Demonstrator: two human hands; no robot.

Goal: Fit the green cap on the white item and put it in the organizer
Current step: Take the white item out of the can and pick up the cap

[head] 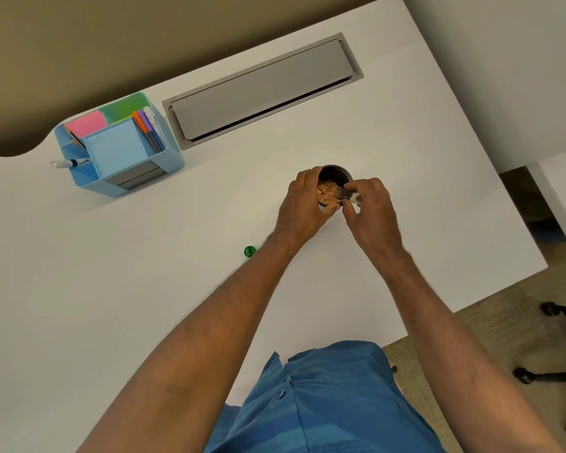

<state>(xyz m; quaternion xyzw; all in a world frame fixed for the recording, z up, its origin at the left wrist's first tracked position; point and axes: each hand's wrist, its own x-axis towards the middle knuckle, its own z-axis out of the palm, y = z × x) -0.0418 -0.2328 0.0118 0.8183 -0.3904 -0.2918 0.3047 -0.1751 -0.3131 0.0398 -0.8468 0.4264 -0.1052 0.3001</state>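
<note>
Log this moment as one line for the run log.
left hand: holds black cup | right hand: holds small clear item | green cap: loose on table | organizer: untouched

A white desk [111, 289] with a grey cable-tray flap [262, 88] stands against a tan wall [79, 44]; beige carpet [490, 338] lies right.

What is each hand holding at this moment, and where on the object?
The left hand wraps the side of the black cup. The right hand pinches a small clear item between its fingers at the cup's rim; exactly what it is cannot be told.
</note>
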